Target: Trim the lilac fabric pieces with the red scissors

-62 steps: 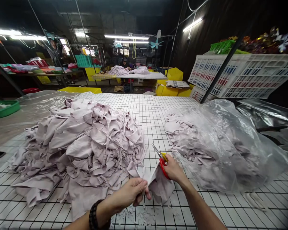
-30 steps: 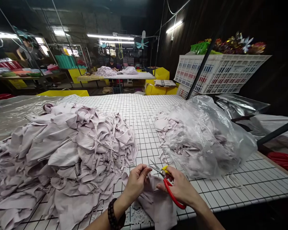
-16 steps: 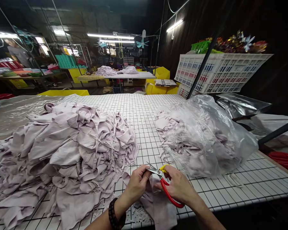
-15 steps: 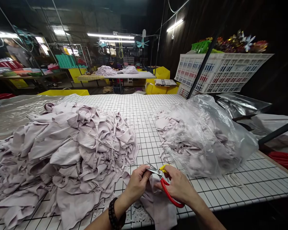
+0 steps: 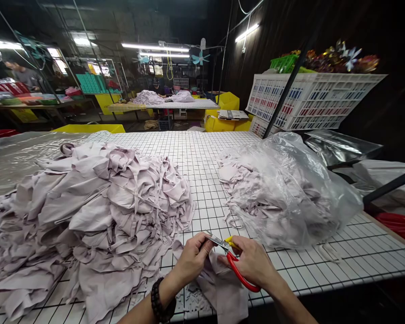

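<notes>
My right hand (image 5: 254, 262) is closed round a pair of scissors (image 5: 232, 258) with one red and one yellow handle. The blades point left and lie together at the fingertips of my left hand (image 5: 193, 260). That hand pinches the upper edge of a pale lilac fabric piece (image 5: 227, 288), which hangs down over the table's front edge. Its pinched edge is partly hidden by the fingers. Small fabric snippets (image 5: 196, 300) lie on the table below my left wrist. To the left rises a large heap of the same lilac fabric (image 5: 97, 216).
A clear plastic bag (image 5: 310, 202) of lilac fabric lies on the right of the grid-marked table (image 5: 207, 180). Behind it stands a white crate (image 5: 317, 101) beside a dark slanted post (image 5: 285, 94). Other people are at tables in the background.
The scissor blades have gone from parted to closed at my left fingertips. Both hands and the fabric stay nearly in place.
</notes>
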`<control>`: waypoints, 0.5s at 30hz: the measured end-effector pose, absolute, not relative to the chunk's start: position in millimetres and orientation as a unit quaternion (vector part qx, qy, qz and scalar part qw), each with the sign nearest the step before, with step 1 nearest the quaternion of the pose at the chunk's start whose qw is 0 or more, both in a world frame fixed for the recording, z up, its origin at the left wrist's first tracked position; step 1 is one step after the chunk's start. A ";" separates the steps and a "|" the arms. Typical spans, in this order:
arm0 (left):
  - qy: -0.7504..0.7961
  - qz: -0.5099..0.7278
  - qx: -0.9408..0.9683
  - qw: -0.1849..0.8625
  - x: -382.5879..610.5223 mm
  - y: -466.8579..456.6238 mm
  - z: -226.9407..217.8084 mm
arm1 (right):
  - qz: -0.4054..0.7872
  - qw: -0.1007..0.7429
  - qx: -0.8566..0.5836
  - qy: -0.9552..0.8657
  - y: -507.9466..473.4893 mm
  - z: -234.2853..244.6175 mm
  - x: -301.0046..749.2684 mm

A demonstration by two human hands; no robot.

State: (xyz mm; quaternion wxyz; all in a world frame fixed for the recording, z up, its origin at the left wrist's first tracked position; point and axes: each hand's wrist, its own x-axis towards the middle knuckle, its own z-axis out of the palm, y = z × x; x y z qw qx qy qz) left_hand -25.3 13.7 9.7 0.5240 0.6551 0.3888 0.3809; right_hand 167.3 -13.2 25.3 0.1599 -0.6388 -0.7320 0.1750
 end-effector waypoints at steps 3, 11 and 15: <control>0.389 0.378 0.650 0.532 -26.0 13.1 8.1 | 0.164 0.161 -0.631 -0.741 -12.8 21.8 168.1; 0.412 0.362 0.652 0.524 -26.8 13.9 2.8 | 0.154 0.172 -0.631 -0.740 -12.3 14.8 170.8; 0.399 0.320 0.700 0.499 -28.6 9.5 10.5 | 0.311 0.219 -0.620 -0.687 -9.6 6.7 175.6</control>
